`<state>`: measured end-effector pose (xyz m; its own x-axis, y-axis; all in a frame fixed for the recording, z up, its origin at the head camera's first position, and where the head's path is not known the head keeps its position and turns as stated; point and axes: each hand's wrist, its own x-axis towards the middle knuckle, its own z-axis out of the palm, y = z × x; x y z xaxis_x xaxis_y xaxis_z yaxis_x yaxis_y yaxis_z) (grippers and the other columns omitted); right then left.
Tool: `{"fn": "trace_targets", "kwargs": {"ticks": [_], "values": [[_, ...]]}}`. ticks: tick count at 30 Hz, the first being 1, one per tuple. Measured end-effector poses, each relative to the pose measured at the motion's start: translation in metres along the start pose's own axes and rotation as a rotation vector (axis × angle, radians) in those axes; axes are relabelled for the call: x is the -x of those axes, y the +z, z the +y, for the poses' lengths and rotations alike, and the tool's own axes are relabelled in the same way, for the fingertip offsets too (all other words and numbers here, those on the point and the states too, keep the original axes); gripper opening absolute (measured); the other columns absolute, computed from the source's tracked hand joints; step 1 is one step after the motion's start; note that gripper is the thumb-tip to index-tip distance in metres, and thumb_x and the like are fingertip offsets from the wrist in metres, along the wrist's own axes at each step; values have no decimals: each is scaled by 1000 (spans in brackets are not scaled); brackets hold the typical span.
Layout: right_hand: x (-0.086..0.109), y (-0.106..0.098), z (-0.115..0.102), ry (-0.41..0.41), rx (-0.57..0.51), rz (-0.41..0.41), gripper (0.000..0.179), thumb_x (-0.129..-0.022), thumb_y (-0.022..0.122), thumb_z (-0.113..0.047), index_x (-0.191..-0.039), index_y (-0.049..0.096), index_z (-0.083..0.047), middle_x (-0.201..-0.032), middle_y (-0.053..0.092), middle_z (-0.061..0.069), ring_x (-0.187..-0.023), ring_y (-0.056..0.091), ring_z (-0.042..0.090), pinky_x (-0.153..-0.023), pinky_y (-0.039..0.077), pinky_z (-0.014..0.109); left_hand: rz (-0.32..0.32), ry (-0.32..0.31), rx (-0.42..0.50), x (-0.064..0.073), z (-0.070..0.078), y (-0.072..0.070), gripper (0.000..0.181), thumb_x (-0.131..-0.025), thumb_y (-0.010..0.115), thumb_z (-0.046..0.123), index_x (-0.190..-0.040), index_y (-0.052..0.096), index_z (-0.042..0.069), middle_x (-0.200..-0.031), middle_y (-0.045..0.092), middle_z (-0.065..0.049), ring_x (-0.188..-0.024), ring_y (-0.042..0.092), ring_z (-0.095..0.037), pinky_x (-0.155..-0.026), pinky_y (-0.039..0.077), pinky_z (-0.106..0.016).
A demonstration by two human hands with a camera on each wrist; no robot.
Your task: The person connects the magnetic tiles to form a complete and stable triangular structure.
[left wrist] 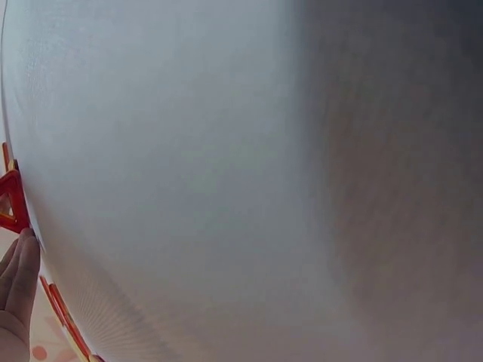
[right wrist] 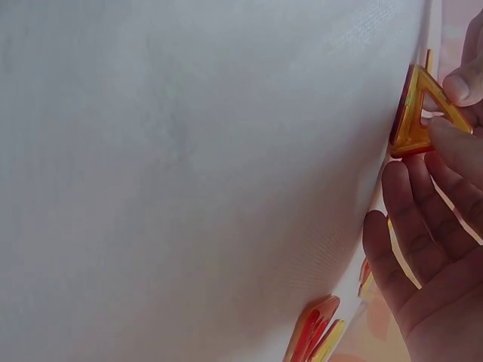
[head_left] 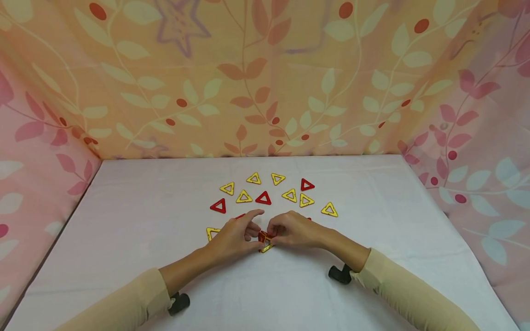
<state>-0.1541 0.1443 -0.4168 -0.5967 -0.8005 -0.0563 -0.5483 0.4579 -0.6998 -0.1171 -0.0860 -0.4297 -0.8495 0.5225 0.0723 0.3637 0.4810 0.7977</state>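
Observation:
A small upright build of red and yellow triangular magnetic tiles (head_left: 266,241) stands on the white cloth between the two hands. My right hand (head_left: 296,230) pinches it between thumb and curled fingers; a yellow triangle (right wrist: 412,128) faces the right wrist view, red edges beside it. From the other side my left hand (head_left: 236,234) touches the build with its outstretched thumb, index finger raised and apart. A red triangle (left wrist: 13,204) of the build shows at the left wrist view's edge, fingertips right at its corner. The hands hide part of the build.
Loose yellow triangles (head_left: 244,196) and red triangles (head_left: 263,198) lie scattered beyond the hands. One yellow triangle (head_left: 212,233) sits beside the left hand, partly covered. Patterned curtains (head_left: 265,92) close off the back and sides of the table (head_left: 124,207).

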Motion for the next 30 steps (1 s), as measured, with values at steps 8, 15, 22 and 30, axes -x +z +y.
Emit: {"fn": "trace_targets", "kwargs": {"ticks": [8,15,22,30], "values": [[-1,-2,2,4,13,4,11,-88,76,-12,-97,71,-14,-87,67,-12,-78,62,4,-76,54,22,12,3,-43,-2,0,0,79,-80,86,20,-146,44,10,-114,70,-3,-98,69,-12,-79,56,-25],[-3,-3,3,32,52,39,9,-90,75,-15,-99,71,-16,-85,66,-14,-77,60,5,-75,54,22,20,7,-107,-2,1,-1,80,-80,85,23,-147,42,15,-114,72,3,-87,65,-11,-74,52,-28],[-9,-2,5,14,131,91,5,-91,74,-19,-95,71,-18,-82,64,-15,-76,58,5,-73,52,22,7,12,-107,-1,-1,-3,77,-81,84,18,-146,43,13,-103,73,7,-85,64,-12,-77,54,-29],[-3,-11,7,80,101,135,12,-92,72,-16,-104,73,-14,-90,67,-13,-83,59,6,-76,53,23,5,5,-129,-1,1,-2,71,-83,79,5,-145,46,13,-101,73,5,-91,66,-11,-81,54,-31]]}}
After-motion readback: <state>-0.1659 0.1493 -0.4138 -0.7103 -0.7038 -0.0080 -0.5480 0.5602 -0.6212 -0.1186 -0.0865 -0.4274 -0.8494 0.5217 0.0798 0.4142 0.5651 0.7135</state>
